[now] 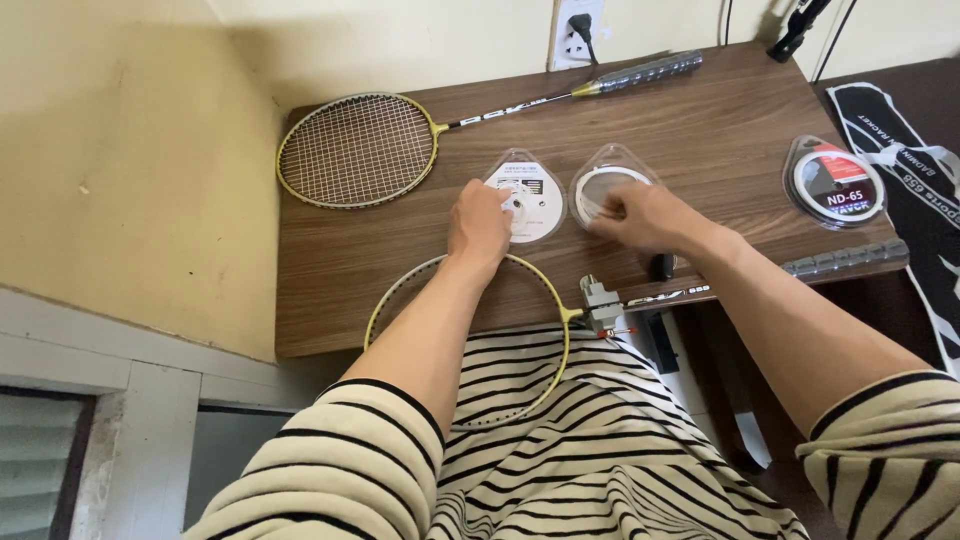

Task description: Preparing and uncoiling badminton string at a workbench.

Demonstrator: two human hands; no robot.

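the left hand (480, 222) lies flat with loose fingers on the white insert card (524, 195), pressing the lower left part of that teardrop-shaped piece onto the wooden counter (700, 130); it grips nothing. just to its right, the right hand (640, 215) rests with bent fingers on the clear plastic shell (605, 180), which holds a coil of pale string; the fingertips pinch at the shell's lower edge, though whether they close fully on the string is hard to tell. card and shell lie side by side, almost touching, between the two hands.

under both forearms, nearer the body, an unstrung yellow racket frame (555, 300) hangs half off the counter's near edge over the striped shirt, with a small metal clamp (600, 303) at its throat just below the right hand. beyond the left hand, well apart, a strung yellow racket (355, 150) lies flat, its grip reaching toward the wall socket (575, 30). far right of the right hand sits a sealed string packet (833, 183) with a red and black label, beside a black racket cover (915, 180).
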